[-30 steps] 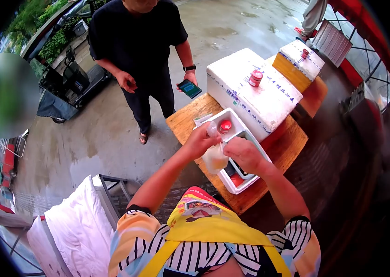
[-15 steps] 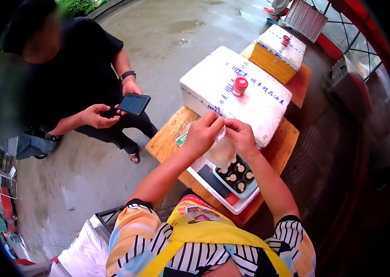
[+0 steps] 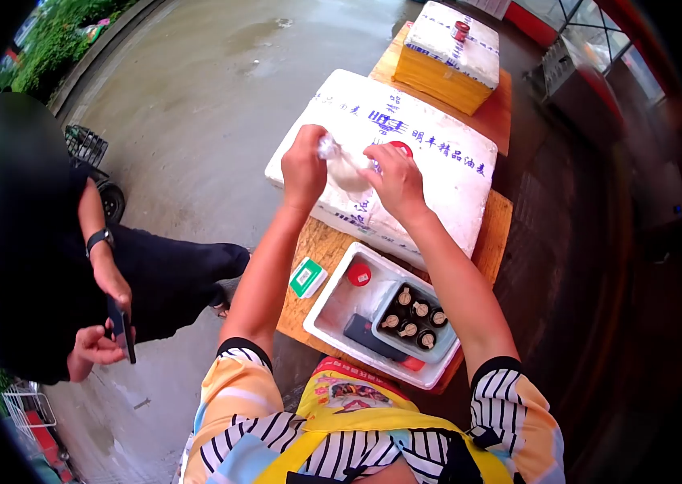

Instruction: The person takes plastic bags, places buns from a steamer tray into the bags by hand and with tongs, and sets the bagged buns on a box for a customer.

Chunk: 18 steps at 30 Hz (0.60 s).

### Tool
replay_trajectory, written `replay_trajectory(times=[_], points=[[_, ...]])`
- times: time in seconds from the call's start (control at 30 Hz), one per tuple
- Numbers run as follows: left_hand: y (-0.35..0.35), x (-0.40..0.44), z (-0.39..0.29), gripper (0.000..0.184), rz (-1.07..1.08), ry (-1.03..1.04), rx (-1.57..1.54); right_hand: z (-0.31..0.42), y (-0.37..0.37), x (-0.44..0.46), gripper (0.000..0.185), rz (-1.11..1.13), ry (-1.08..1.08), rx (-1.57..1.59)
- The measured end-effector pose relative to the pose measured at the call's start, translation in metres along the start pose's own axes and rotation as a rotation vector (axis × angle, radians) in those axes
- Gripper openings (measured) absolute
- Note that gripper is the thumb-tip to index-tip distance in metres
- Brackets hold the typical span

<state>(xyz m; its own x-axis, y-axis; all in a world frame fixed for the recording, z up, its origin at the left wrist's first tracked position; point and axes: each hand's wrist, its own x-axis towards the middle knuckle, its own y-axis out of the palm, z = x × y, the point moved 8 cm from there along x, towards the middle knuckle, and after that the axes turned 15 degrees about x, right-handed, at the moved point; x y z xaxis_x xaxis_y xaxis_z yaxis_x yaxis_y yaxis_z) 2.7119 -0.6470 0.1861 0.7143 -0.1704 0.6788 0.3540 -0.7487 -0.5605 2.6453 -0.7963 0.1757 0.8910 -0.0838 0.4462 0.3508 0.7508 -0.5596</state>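
Observation:
Over the large white foam box [image 3: 454, 173], my left hand [image 3: 304, 171] is closed around the gathered neck of a clear plastic bag [image 3: 347, 174] with something pale inside. My right hand [image 3: 399, 184] has its fingers pinched at the bag's right side. Just behind those fingers shows the red lid of a jar [image 3: 401, 148], mostly hidden by my hand. Below my forearms lies a white foam tray [image 3: 326, 316]. In it sit a grey-blue tub [image 3: 435, 353] of dark bottles with round tan tops [image 3: 409, 329], a red round lid [image 3: 359, 274] and a dark flat object [image 3: 373, 336].
A green and white box [image 3: 307, 278] lies on the wooden table [image 3: 297, 310] left of the tray. Farther back, another foam-topped box [image 3: 454, 60] carries a red jar [image 3: 460, 31]. At left stands a person in dark clothes [image 3: 26, 266] holding a phone [image 3: 122, 331].
Both hands have moved up and left with the bag and are farther apart. The view has shifted, showing more of the tray. The person with the phone appears farther left.

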Motion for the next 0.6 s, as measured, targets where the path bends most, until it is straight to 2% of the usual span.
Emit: replay_trajectory(times=[0.07,0.1,0.13,0.2,0.27,0.3,0.37,0.43,0.47,0.5,0.53,0.6], points=[[0.058,0.004,0.036,0.023,0.114,-0.123,-0.143,-0.017,-0.014,-0.030,0.028,-0.051,0.071,0.107],[0.098,-0.004,0.055,0.031,0.190,-0.082,-0.107,-0.036,-0.011,-0.058,0.035,0.064,0.191,0.118],[0.142,-0.017,0.078,0.033,0.341,-0.133,-0.127,-0.056,-0.011,-0.095,0.042,0.173,0.308,0.132],[0.189,-0.036,0.089,0.034,0.396,-0.064,0.026,-0.095,-0.014,-0.181,0.033,0.275,0.443,0.164],[0.211,-0.044,0.082,0.043,0.351,-0.034,0.104,-0.116,-0.034,-0.264,0.027,0.345,0.716,0.175],[0.217,-0.046,0.078,0.048,0.417,-0.025,0.085,-0.120,-0.049,-0.302,0.026,0.306,0.773,0.212],[0.234,-0.045,0.089,0.049,0.511,0.121,0.149,-0.125,-0.073,-0.373,0.026,0.249,0.925,0.256],[0.222,-0.032,0.092,0.058,0.691,-0.074,-0.214,-0.128,-0.096,-0.431,0.026,0.211,1.051,0.282],[0.215,-0.031,0.088,0.060,0.798,-0.316,-0.443,-0.130,-0.109,-0.453,0.025,0.234,1.112,0.248],[0.200,-0.019,0.082,0.058,0.707,-0.124,-0.341,-0.133,-0.124,-0.473,0.024,0.134,1.054,0.248],[0.188,-0.015,0.066,0.057,0.679,-0.190,-0.410,-0.133,-0.135,-0.501,0.023,0.032,1.012,0.246],[0.187,0.001,0.088,0.057,0.642,-0.063,-0.135,-0.137,-0.152,-0.554,0.025,-0.087,1.075,0.293]])
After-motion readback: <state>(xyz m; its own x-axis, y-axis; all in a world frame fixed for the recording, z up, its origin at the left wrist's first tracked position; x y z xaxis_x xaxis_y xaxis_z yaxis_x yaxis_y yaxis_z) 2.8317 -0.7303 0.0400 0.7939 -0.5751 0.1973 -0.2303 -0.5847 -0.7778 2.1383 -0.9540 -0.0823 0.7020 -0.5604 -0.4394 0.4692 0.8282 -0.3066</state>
